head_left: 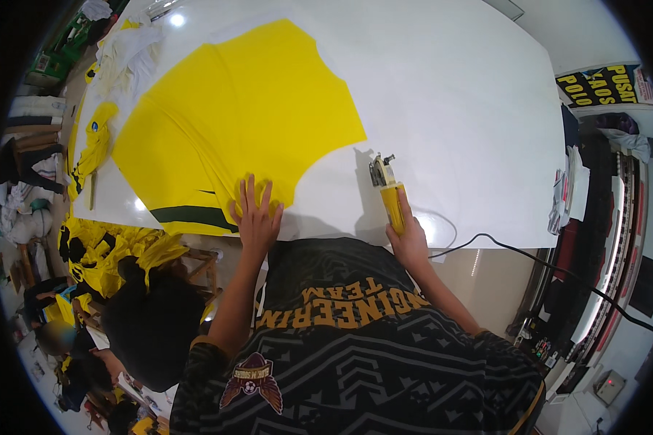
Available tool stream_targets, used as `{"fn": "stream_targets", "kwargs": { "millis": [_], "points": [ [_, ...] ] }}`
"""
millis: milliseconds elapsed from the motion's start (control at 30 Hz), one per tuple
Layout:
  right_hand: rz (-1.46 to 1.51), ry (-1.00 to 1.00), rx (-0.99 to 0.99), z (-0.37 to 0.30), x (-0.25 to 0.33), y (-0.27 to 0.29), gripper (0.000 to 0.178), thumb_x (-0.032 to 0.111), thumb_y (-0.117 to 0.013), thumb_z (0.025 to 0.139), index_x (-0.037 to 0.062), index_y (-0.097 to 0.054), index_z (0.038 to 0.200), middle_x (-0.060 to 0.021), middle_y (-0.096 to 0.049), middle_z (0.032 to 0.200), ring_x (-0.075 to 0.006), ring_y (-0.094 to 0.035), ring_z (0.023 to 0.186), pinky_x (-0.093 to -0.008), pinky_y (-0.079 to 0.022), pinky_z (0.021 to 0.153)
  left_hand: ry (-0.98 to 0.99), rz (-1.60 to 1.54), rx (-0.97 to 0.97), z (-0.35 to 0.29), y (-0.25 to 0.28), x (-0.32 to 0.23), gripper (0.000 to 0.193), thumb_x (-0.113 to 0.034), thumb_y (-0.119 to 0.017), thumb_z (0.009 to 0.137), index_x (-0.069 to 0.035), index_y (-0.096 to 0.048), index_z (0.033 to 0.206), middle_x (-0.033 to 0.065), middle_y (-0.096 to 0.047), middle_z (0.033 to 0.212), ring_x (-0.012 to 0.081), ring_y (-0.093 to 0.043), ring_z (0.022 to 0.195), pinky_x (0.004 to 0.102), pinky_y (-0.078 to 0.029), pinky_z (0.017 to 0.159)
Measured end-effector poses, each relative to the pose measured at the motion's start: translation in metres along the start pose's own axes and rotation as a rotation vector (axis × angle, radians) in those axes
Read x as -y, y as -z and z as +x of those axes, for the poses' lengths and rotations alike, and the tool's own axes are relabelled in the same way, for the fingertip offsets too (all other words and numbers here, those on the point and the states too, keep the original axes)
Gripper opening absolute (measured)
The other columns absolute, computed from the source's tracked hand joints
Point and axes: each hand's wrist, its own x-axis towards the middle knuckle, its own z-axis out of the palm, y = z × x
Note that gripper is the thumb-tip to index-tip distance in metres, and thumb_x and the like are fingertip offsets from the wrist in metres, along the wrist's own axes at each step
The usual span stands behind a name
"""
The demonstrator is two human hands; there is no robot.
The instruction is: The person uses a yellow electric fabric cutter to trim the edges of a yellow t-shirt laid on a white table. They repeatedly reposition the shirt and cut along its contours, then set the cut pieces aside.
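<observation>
A large yellow fabric piece (261, 94) lies spread on the white table (457, 87), with folds running through its left half and a dark green band (192, 215) along its near edge. My left hand (257, 223) rests on the near part of this cloth, fingers spread. To the right of the cloth, my right hand (411, 241) is wrapped round the yellow handle of an electric fabric cutter (392, 201). Its metal head points away from me over bare tabletop, apart from the cloth's edge.
The cutter's black cord (537, 259) runs off to the right. Crumpled yellow garments (116, 250) are heaped below the table's left side, and white cloth (127, 54) lies at its far left edge. A person in a black head covering (152, 326) is close by at the lower left.
</observation>
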Motion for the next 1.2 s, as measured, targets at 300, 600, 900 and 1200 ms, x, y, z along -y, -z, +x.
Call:
{"fn": "stream_targets", "kwargs": {
  "millis": [300, 600, 900, 1200],
  "points": [
    [0.016, 0.028, -0.04, 0.05, 0.028, 0.015, 0.099, 0.012, -0.07, 0.101, 0.0355, -0.019, 0.182, -0.0332, -0.074, 0.137, -0.0524, -0.075, 0.119, -0.0551, -0.06, 0.103, 0.098, 0.013, -0.029, 0.019, -0.021, -0.013, 0.069, -0.051, -0.061, 0.107, -0.024, -0.053, 0.17, 0.0137, -0.03, 0.187, 0.0331, -0.024, 0.174, 0.0686, -0.011, 0.129],
    [0.019, 0.023, -0.027, 0.069, 0.034, 0.02, 0.1, 0.012, -0.069, 0.102, 0.0358, -0.015, 0.183, -0.0321, -0.073, 0.141, -0.0514, -0.076, 0.12, -0.0539, -0.062, 0.105, 0.121, 0.002, -0.004, 0.021, -0.023, -0.015, 0.07, -0.056, -0.056, 0.108, -0.028, -0.051, 0.172, 0.0111, -0.027, 0.189, 0.0324, -0.021, 0.175, 0.0683, -0.007, 0.131],
    [0.005, -0.008, -0.019, 0.071, 0.043, 0.027, 0.099, 0.012, -0.068, 0.102, 0.036, -0.015, 0.183, -0.0331, -0.073, 0.141, -0.0516, -0.075, 0.123, -0.0544, -0.061, 0.106, 0.146, -0.021, 0.032, 0.021, -0.021, -0.021, 0.07, -0.057, -0.057, 0.108, -0.03, -0.051, 0.172, 0.0099, -0.027, 0.189, 0.0316, -0.02, 0.175, 0.0685, -0.006, 0.132],
    [0.0, 0.026, -0.021, 0.076, 0.048, 0.032, 0.099, 0.013, -0.068, 0.101, 0.0319, -0.015, 0.183, -0.0314, -0.073, 0.14, -0.0511, -0.077, 0.113, -0.0542, -0.063, 0.101, 0.145, -0.044, -0.002, 0.019, -0.02, -0.022, 0.069, -0.057, -0.059, 0.107, -0.03, -0.054, 0.17, 0.0093, -0.029, 0.188, 0.0306, -0.022, 0.175, 0.0672, -0.004, 0.133]
  ]
}}
